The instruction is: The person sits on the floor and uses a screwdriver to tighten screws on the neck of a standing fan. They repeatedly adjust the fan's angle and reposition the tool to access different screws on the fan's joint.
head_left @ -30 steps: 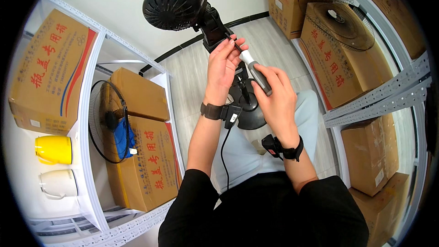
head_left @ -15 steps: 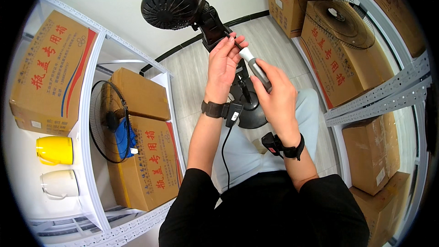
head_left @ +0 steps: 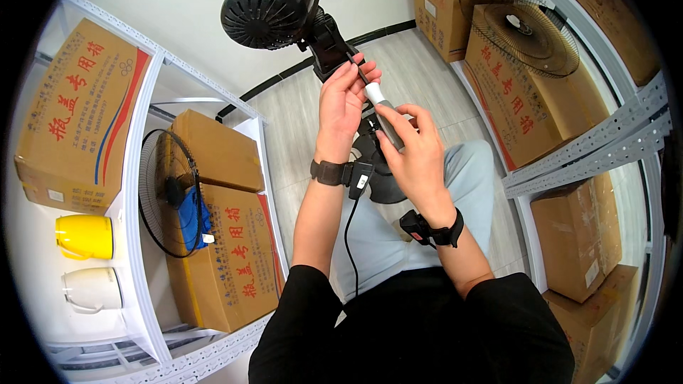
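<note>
A black fan motor housing point(head_left: 274, 11) with a slotted back sits on a tilting neck point(head_left: 329, 43). Below it, partly hidden by my hands, a round black base point(head_left: 388, 190) stands on the floor. My right hand point(head_left: 421, 160) is closed round the grey handle of a screwdriver point(head_left: 373, 92) with a white collar. Its dark shaft slants up and left to the neck. Close under the neck, my left hand point(head_left: 340, 103) has its fingertips pinched about the shaft near the tip. The tip and any screw there cannot be made out.
On the left rack stand cardboard boxes point(head_left: 78, 114), a fan grille point(head_left: 171, 192) with a blue item, and yellow point(head_left: 85, 236) and white point(head_left: 92, 289) jugs. On the right rack, another grille point(head_left: 519, 28) lies over a box point(head_left: 526, 92). A cable point(head_left: 348, 242) hangs from my left wrist.
My right hand has shifted slightly left and its grip has turned, with some fingers lifted off the handle. The screwdriver leans a little more upright. My left hand has barely moved.
</note>
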`<control>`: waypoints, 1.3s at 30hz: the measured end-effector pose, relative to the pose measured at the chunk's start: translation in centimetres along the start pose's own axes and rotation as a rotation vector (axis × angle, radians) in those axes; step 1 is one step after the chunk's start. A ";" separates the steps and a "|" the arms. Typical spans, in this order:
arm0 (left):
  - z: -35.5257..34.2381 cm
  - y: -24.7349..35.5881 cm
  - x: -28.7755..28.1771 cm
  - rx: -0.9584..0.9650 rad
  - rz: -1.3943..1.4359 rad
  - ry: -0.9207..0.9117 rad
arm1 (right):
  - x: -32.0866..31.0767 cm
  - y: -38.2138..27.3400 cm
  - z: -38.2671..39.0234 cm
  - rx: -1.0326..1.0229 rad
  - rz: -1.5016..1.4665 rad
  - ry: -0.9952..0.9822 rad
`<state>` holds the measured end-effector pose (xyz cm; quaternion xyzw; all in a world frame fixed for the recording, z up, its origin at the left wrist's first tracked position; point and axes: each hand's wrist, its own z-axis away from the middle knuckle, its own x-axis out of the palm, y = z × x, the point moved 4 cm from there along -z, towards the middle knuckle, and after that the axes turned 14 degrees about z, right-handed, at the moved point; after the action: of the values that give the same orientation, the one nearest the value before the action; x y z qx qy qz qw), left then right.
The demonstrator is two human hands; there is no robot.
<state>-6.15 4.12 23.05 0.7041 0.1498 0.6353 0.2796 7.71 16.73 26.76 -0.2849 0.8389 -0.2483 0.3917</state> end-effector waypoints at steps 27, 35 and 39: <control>0.2 -0.2 0.8 -0.041 0.027 -0.050 | -0.9 -0.3 -0.7 -0.109 0.160 0.046; 1.7 2.9 -0.8 0.389 -0.867 0.286 | -2.2 0.8 -2.1 -0.112 0.077 0.095; 0.4 5.4 -0.1 0.887 -1.232 0.281 | -2.7 0.5 -2.5 -0.193 0.143 0.067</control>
<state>-6.54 -0.29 26.14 0.4528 0.7892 0.3290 0.2528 7.03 19.32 29.24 -0.2523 0.8898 -0.1473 0.3507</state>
